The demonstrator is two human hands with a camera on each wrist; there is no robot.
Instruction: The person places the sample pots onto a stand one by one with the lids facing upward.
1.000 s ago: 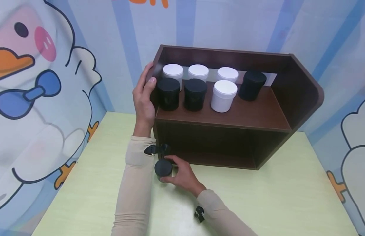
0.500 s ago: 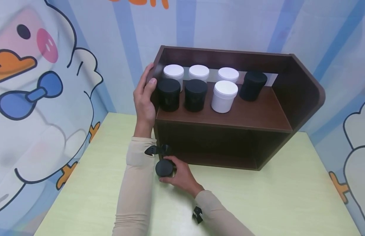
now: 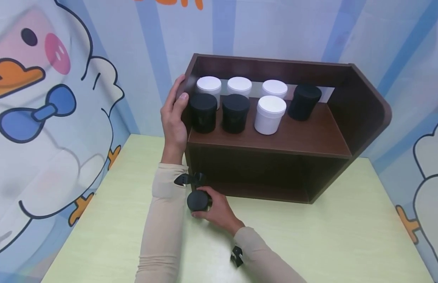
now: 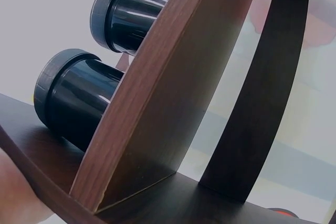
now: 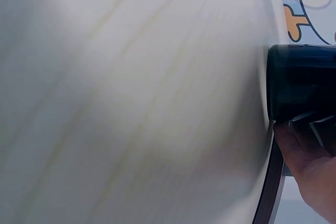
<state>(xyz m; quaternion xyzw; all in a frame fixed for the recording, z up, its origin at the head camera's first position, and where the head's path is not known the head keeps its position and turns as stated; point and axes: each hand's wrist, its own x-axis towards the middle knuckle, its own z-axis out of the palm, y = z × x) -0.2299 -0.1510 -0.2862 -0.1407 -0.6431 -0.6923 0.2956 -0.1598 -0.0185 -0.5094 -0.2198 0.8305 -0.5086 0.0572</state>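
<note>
My left hand holds the left side panel of a dark brown two-tier shelf, thumb at its front edge; in the left wrist view only part of the hand shows beside the panel. My right hand grips a black lidded jar between thumb and fingers, low by the shelf's front left corner. The right wrist view has this jar upright at the table surface, fingers at its side. Along the upper tier stand white jars and black jars in two rows.
The shelf stands on a pale yellow-green table. Its lower tier is dark inside. Behind is a blue striped backdrop with a cartoon duck. Black camera mounts are strapped at both wrists, the left one close to the held jar.
The right hand and the black jar have shifted only slightly. The left hand stays on the side panel, and the jars on the upper tier keep their places.
</note>
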